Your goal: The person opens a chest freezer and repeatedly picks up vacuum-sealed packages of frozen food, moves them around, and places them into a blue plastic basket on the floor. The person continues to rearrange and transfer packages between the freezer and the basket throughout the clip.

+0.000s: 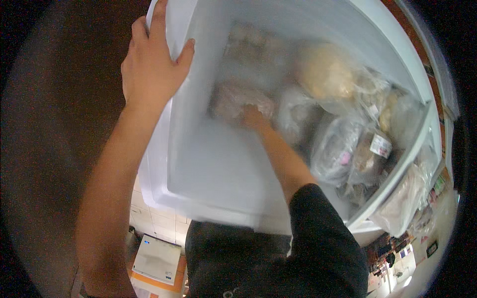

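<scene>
A white chest freezer (158,186) lies before me with frosty inner walls. My left hand (156,63) rests on its left rim, fingers spread and thumb over the inner side. Deep inside, my right hand (255,115) touches a plastic-wrapped, pinkish-brown package (238,98). Blur and the turn of the hand hide whether its fingers close on the plastic. Behind that package lies another blurred, brownish pack (249,44). To the right of my hand is a clear plastic bag (296,113) with contents I cannot make out.
A large bag of pale yellow food (326,74), a clear bag with a pink spot (335,149) and a labelled bag (380,145) crowd the freezer's right side. Another plastic bag (402,201) lies outside the right rim. Behind me stands a white appliance (156,259).
</scene>
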